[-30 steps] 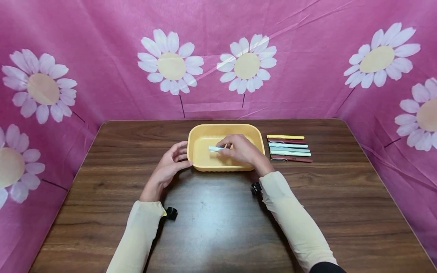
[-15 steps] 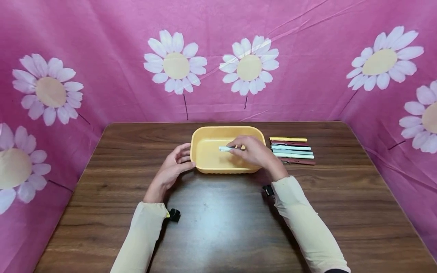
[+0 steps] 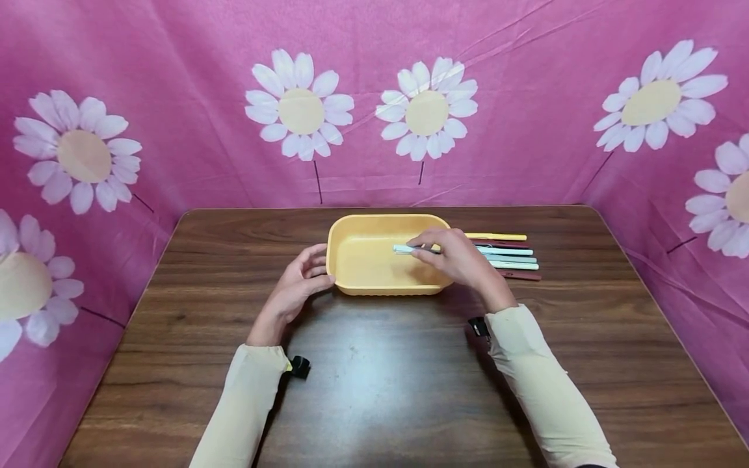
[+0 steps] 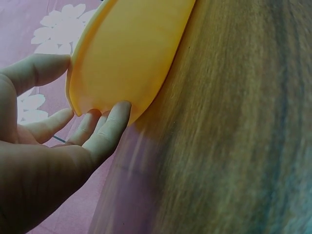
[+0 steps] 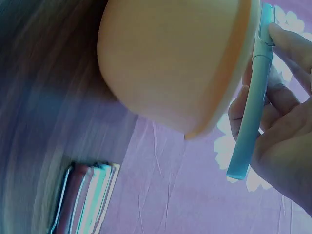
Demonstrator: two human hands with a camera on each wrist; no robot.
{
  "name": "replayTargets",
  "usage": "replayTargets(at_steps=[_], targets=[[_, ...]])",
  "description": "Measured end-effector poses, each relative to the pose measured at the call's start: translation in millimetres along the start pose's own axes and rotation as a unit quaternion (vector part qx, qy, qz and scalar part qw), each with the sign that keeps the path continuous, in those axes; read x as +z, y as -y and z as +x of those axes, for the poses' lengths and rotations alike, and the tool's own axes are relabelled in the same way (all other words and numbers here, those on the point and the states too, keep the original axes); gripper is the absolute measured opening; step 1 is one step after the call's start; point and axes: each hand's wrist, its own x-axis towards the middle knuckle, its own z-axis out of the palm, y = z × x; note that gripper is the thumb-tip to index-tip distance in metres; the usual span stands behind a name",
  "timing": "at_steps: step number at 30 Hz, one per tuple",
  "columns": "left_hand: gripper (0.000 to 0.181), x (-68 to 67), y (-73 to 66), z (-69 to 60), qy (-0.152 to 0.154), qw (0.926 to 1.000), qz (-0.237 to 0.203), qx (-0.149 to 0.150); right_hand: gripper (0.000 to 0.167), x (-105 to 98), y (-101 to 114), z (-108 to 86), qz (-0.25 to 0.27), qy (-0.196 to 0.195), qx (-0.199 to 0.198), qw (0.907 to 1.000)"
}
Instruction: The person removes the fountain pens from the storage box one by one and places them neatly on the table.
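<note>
A yellow rectangular bin [image 3: 386,290] sits towards the back of the table. My left hand [image 3: 294,286] rests against its left end; in the left wrist view the thumb touches the rim and the extended fingers [image 4: 113,124] lie along the outer wall. Above the bin's right half, my right hand [image 3: 459,257] pinches a light blue capped pen [image 5: 251,112] between thumb and fingers. The pen's capped end points left in the head view. Most of the bin's floor shows bare; its right end is partly hidden behind the right hand.
Several pens lie side by side to the right of the bin, partly covered by the right hand: a yellow pen [image 3: 503,237] at the back, pale ones in the middle, a dark red pen [image 3: 529,276] in front. A pink flowered cloth [image 3: 363,130] borders the wooden table [image 3: 363,377].
My right hand has moved right with the light blue pen, from over the bin's middle to its right end. My left hand keeps its place at the bin's left end.
</note>
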Motion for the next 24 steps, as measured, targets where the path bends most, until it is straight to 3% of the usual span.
replayTargets(at_steps=[16, 24], targets=[[0.075, 0.3, -1.3, -0.1, 0.002, 0.9999, -0.011, 0.003, 0.016, -18, -24, -24.8, -0.030, -0.030, 0.015, 0.9990], [0.074, 0.9, -1.6, -1.0, 0.002, 1.0000, -0.006, 0.006, 0.015, -22, -36, -34.3, -0.033, -0.027, 0.037, 0.9984]])
